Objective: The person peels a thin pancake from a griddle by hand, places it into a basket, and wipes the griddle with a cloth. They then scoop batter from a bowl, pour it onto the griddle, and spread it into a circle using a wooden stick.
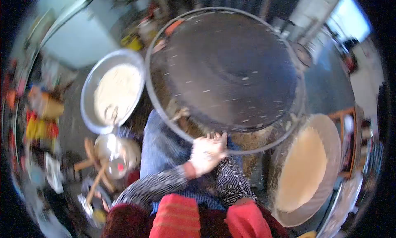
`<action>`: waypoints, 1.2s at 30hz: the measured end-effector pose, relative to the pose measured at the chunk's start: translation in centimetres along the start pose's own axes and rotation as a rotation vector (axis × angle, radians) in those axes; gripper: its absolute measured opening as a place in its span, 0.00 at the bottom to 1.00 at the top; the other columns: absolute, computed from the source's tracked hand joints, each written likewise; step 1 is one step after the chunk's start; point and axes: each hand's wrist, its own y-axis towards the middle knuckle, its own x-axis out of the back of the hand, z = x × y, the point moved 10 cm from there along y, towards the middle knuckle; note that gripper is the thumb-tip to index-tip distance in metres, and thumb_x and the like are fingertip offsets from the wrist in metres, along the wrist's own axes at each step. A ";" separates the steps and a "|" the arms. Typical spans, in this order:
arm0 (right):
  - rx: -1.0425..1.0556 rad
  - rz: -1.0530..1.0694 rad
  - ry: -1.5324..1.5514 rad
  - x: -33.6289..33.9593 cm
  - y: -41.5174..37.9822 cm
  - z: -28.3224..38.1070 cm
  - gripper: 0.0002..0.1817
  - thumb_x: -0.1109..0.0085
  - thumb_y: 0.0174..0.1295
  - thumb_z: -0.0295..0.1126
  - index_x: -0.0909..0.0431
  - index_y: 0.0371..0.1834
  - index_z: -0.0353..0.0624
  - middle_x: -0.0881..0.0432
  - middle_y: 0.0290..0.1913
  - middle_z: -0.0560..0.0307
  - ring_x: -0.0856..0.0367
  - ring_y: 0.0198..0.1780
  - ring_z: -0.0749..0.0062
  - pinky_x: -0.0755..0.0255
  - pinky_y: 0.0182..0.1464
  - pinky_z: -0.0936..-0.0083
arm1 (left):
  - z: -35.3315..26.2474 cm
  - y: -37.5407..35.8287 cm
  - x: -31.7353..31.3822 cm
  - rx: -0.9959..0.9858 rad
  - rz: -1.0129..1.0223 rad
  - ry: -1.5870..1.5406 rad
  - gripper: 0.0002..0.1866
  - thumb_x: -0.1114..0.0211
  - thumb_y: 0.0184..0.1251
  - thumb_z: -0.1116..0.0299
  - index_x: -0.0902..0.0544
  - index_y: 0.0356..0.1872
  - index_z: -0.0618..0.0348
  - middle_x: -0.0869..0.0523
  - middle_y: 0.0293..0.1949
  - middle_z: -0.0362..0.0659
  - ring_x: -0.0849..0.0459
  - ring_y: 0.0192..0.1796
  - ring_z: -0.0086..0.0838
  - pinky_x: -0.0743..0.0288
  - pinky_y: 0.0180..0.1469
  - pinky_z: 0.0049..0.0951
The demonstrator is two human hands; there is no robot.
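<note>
My left hand [204, 154], whitish on the back, is closed over my right hand at the near rim of a large round griddle [231, 69]. Little of my right hand [223, 140] shows; its fingers are hidden and blurred behind the left one. What the left fingers hold between the two hands I cannot tell. The griddle's dark top carries only small pale flecks, and a grey metal ring [165, 123] surrounds it. Pale batter [117, 89] fills much of a metal basin [88, 104] on the left, with a ladle-like handle [111, 113] in it.
Right of my knees stands a wide bowl [331, 151] holding tan batter [303, 170]. A metal pot [131, 151] and a wooden stool-like frame [94, 155] are at the lower left. Yellow and red packets [39, 128] lie at the far left. A wooden shelf [348, 135] stands at the right.
</note>
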 end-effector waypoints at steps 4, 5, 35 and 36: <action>-0.465 0.028 -0.480 -0.5 -4.8 -8.9 0.23 0.52 0.70 0.50 0.20 0.46 0.38 0.16 0.39 0.55 0.19 0.33 0.76 0.26 0.35 0.78 | -9.3 0.5 0.7 -0.304 -0.229 -0.436 0.23 0.40 0.58 0.47 0.20 0.30 0.62 0.18 0.33 0.55 0.17 0.43 0.49 0.26 0.44 0.49; -0.464 -0.062 -0.739 -0.8 -6.4 -9.7 0.23 0.52 0.70 0.50 0.20 0.43 0.38 0.16 0.36 0.57 0.19 0.31 0.77 0.26 0.33 0.79 | -11.2 -0.1 -1.4 -0.273 -0.037 -0.647 0.23 0.41 0.61 0.47 0.20 0.30 0.62 0.18 0.33 0.56 0.17 0.42 0.50 0.25 0.44 0.49; 0.210 0.462 -1.631 -43.6 -20.1 -15.5 0.23 0.43 0.65 0.37 0.29 0.56 0.28 0.19 0.28 0.51 0.26 0.16 0.79 0.33 0.17 0.86 | 23.5 -29.4 2.2 0.897 -0.765 -1.706 0.28 0.56 0.75 0.45 0.23 0.46 0.64 0.18 0.42 0.50 0.18 0.43 0.38 0.21 0.49 0.39; 0.152 0.484 -1.461 -42.9 -20.3 -13.9 0.28 0.40 0.64 0.39 0.33 0.59 0.28 0.18 0.30 0.48 0.23 0.17 0.75 0.29 0.19 0.83 | 25.0 -29.8 0.7 1.084 -0.879 -1.977 0.33 0.56 0.74 0.41 0.25 0.54 0.66 0.19 0.48 0.53 0.19 0.48 0.41 0.22 0.53 0.41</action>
